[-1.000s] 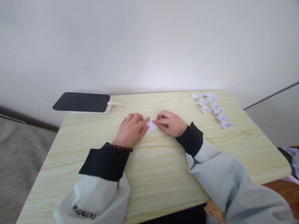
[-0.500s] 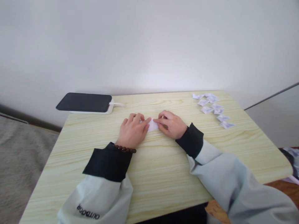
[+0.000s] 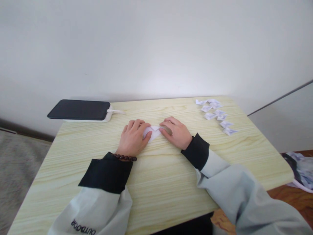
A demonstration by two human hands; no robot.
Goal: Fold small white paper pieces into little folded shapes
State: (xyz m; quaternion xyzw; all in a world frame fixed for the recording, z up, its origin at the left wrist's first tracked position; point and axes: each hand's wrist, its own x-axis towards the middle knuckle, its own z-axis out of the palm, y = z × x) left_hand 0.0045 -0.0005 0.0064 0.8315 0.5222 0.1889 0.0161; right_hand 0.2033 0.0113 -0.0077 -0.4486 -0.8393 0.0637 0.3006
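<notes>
A small sheet of white paper (image 3: 152, 134) with folds in it lies between my hands on the wood-patterned table (image 3: 161, 182). My left hand (image 3: 133, 137) has its thumb and fingers closed on the paper's left side. At the right corner, my right hand (image 3: 176, 132) pinches the paper between thumb and index finger. A small folded flap shows at the top middle. Part of the paper is hidden under the fingers.
Several small folded white paper pieces (image 3: 209, 116) lie at the back right of the table. At the back left a dark phone (image 3: 79, 109) rests on a white block, with a white cable (image 3: 116, 111) plugged in. A white wall (image 3: 156, 49) stands behind.
My fingers have spread a little apart along the paper, and more of it shows, with a small flap at its top edge. The view has shifted slightly.
</notes>
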